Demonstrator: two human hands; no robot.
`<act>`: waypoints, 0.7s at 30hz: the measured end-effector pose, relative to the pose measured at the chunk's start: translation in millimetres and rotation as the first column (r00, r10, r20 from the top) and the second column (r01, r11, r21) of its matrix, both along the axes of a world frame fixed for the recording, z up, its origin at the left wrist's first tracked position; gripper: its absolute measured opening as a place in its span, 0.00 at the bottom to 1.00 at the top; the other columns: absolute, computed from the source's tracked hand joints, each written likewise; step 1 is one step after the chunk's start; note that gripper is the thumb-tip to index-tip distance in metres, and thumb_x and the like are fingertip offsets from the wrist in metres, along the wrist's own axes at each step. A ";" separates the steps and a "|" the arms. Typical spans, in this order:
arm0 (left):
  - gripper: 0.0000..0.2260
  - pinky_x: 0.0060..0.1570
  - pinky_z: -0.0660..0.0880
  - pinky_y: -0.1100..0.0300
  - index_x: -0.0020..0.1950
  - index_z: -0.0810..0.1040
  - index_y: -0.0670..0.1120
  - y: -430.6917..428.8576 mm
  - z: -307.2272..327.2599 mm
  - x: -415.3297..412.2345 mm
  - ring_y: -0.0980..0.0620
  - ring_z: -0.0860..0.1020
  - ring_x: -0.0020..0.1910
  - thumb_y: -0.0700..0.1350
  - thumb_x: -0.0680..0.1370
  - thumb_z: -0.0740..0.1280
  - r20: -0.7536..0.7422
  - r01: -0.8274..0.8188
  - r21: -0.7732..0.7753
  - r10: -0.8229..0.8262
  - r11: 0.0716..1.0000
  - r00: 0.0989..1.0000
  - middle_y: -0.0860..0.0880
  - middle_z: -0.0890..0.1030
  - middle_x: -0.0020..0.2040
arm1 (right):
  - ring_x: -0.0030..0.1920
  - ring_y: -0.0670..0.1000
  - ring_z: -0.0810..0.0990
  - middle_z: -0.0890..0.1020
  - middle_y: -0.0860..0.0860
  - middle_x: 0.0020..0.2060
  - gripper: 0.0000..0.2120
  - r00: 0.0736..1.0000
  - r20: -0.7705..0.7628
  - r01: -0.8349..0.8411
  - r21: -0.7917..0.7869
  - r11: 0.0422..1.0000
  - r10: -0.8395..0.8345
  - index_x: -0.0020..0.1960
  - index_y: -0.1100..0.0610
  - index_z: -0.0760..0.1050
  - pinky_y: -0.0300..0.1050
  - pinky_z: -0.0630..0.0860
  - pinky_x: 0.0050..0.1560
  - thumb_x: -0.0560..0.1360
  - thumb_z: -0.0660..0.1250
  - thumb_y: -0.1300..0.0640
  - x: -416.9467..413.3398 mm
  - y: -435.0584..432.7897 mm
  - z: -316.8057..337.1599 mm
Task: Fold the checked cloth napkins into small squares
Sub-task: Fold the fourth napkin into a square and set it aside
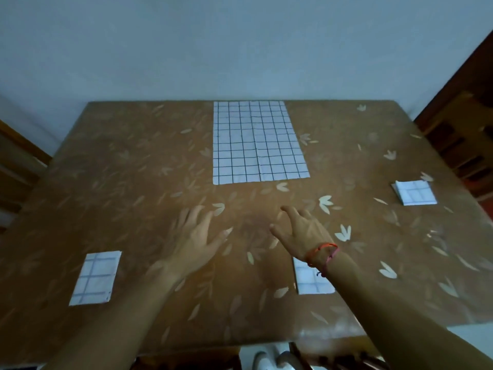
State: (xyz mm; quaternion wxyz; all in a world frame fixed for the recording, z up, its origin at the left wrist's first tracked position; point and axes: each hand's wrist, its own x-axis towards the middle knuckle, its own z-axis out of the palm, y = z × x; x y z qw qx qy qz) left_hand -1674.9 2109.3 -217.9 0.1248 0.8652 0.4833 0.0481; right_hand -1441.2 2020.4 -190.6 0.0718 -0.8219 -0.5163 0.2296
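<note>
A white checked napkin lies spread flat at the far middle of the table. Three small folded napkins lie around it: one at the near left, one at the right edge, and one partly hidden under my right forearm. My left hand hovers over the table centre, fingers straight and spread, blurred by motion. My right hand is beside it, fingers extended toward the spread napkin, holding nothing. Both hands are short of the spread napkin's near edge.
The table has a brown leaf-patterned cover and stands against a pale wall. Wooden chairs stand at the left and right sides. Another chair's back shows below the near edge.
</note>
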 end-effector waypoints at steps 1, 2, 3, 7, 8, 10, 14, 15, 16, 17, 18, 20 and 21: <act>0.32 0.62 0.67 0.48 0.68 0.72 0.50 2.6 0.2 6.6 0.46 0.66 0.68 0.68 0.74 0.49 -0.009 0.012 0.009 -0.012 1.000 1.000 0.50 0.68 0.69 | 0.63 0.58 0.73 0.72 0.54 0.64 0.30 1.000 0.016 -0.009 -0.006 1.000 0.009 0.71 0.45 0.61 0.52 0.73 0.60 0.73 0.56 0.34 8.0 -0.6 -0.4; 0.31 0.62 0.67 0.48 0.67 0.72 0.51 6.0 0.1 13.5 0.46 0.66 0.68 0.68 0.74 0.50 -0.020 0.018 0.015 -0.017 1.000 1.000 0.50 0.68 0.69 | 0.63 0.58 0.73 0.71 0.53 0.65 0.30 0.999 0.036 -0.008 0.001 1.000 0.008 0.71 0.45 0.61 0.53 0.73 0.59 0.73 0.55 0.33 17.1 0.8 -2.9; 0.30 0.62 0.67 0.47 0.67 0.72 0.52 10.2 -0.5 20.6 0.46 0.66 0.68 0.68 0.74 0.51 -0.032 0.016 0.019 -0.015 1.000 0.999 0.49 0.69 0.69 | 0.63 0.57 0.72 0.71 0.52 0.65 0.30 0.998 0.065 -0.003 -0.005 1.000 0.004 0.70 0.45 0.61 0.54 0.73 0.59 0.72 0.54 0.32 23.2 2.9 0.0; 0.31 0.63 0.68 0.45 0.66 0.72 0.51 30.3 -5.0 46.2 0.45 0.64 0.70 0.69 0.73 0.49 -0.076 -0.012 0.019 0.013 1.000 0.997 0.47 0.66 0.72 | 0.65 0.58 0.69 0.71 0.52 0.66 0.31 0.985 0.163 -0.041 -0.045 0.998 0.048 0.71 0.44 0.59 0.55 0.70 0.63 0.72 0.53 0.32 49.4 15.4 -6.1; 0.31 0.64 0.68 0.45 0.67 0.71 0.52 35.7 -6.5 51.9 0.45 0.63 0.71 0.69 0.73 0.48 -0.090 -0.008 0.023 0.010 1.000 0.996 0.47 0.65 0.72 | 0.65 0.58 0.69 0.70 0.52 0.66 0.30 0.983 0.172 -0.057 -0.051 0.997 0.065 0.71 0.43 0.58 0.55 0.69 0.64 0.72 0.53 0.32 55.0 20.0 -7.4; 0.30 0.63 0.68 0.45 0.66 0.70 0.52 49.5 -14.7 62.8 0.44 0.63 0.71 0.69 0.74 0.48 -0.100 -0.005 0.038 0.008 0.999 0.995 0.47 0.65 0.72 | 0.66 0.58 0.69 0.69 0.52 0.66 0.30 0.976 0.199 -0.086 -0.030 0.996 0.090 0.71 0.43 0.57 0.55 0.68 0.63 0.73 0.53 0.32 64.0 32.4 -10.4; 0.29 0.66 0.65 0.43 0.67 0.69 0.51 80.5 -35.1 84.1 0.43 0.60 0.72 0.68 0.75 0.51 -0.117 -0.042 0.008 0.043 0.999 0.992 0.45 0.63 0.74 | 0.61 0.60 0.69 0.70 0.56 0.63 0.26 0.979 0.194 -0.053 -0.055 0.997 0.063 0.68 0.47 0.61 0.56 0.68 0.62 0.75 0.55 0.36 75.2 56.0 -11.1; 0.29 0.67 0.64 0.43 0.69 0.68 0.51 87.7 -40.4 89.5 0.43 0.59 0.73 0.67 0.76 0.53 -0.136 -0.043 0.010 0.044 0.999 0.990 0.44 0.62 0.75 | 0.58 0.61 0.69 0.72 0.59 0.58 0.21 0.993 0.121 -0.002 -0.064 0.998 0.009 0.63 0.54 0.66 0.56 0.68 0.63 0.77 0.56 0.41 79.5 59.1 -4.2; 0.29 0.68 0.64 0.44 0.70 0.67 0.51 94.7 -46.3 94.7 0.42 0.57 0.74 0.67 0.77 0.53 -0.153 -0.037 0.012 0.039 0.999 0.988 0.44 0.60 0.76 | 0.55 0.62 0.68 0.72 0.61 0.52 0.16 0.996 0.089 -0.011 -0.090 0.996 0.019 0.54 0.60 0.70 0.58 0.66 0.65 0.79 0.58 0.47 84.2 68.3 -5.5; 0.29 0.69 0.63 0.44 0.72 0.65 0.51 101.5 -51.7 99.8 0.42 0.55 0.75 0.67 0.77 0.53 -0.167 -0.030 0.012 0.032 0.999 0.986 0.44 0.58 0.77 | 0.55 0.62 0.67 0.72 0.62 0.48 0.12 0.968 0.207 -0.115 -0.148 0.982 0.145 0.47 0.63 0.70 0.60 0.64 0.67 0.80 0.59 0.52 85.9 78.9 -4.9; 0.30 0.69 0.63 0.44 0.74 0.63 0.50 108.3 -56.9 104.8 0.42 0.52 0.76 0.66 0.78 0.53 -0.177 -0.029 0.006 0.029 1.000 0.984 0.44 0.55 0.78 | 0.57 0.64 0.67 0.71 0.63 0.47 0.11 0.959 0.237 -0.121 -0.164 0.979 0.159 0.44 0.63 0.69 0.61 0.63 0.67 0.80 0.59 0.55 90.8 86.1 -8.6; 0.30 0.70 0.61 0.45 0.76 0.60 0.50 123.2 -68.5 114.7 0.42 0.48 0.77 0.66 0.78 0.52 -0.185 -0.028 -0.018 0.024 0.999 0.982 0.45 0.51 0.79 | 0.64 0.62 0.65 0.67 0.62 0.62 0.19 0.988 0.152 -0.021 -0.040 0.999 0.026 0.59 0.57 0.68 0.60 0.66 0.65 0.77 0.59 0.44 102.5 98.6 -41.2; 0.30 0.70 0.61 0.44 0.76 0.59 0.50 129.9 -74.1 119.0 0.42 0.47 0.78 0.65 0.79 0.52 -0.187 -0.027 -0.028 0.021 0.999 0.982 0.45 0.50 0.79 | 0.67 0.61 0.63 0.61 0.59 0.69 0.26 0.987 0.158 -0.024 -0.007 1.000 0.025 0.67 0.48 0.62 0.58 0.67 0.64 0.74 0.57 0.37 103.0 111.0 -52.0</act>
